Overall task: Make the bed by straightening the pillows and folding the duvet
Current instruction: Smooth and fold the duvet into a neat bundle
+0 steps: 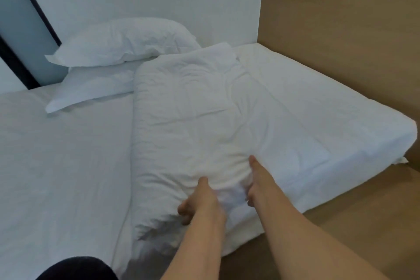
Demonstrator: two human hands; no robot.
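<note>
grip: left hand (200, 200) and right hand (254, 186) both pinching duvet (193, 116) near end, lower centre, likely squaring the fold | duvet lying as long folded strip up mattress (318, 109) | pillows (122, 41) sitting stacked, askew, upper left

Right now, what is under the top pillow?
Under the top pillow lies a second pillow, flat on the sheet, its near edge showing. Its far part is covered, and the folded duvet hides its right end.
</note>
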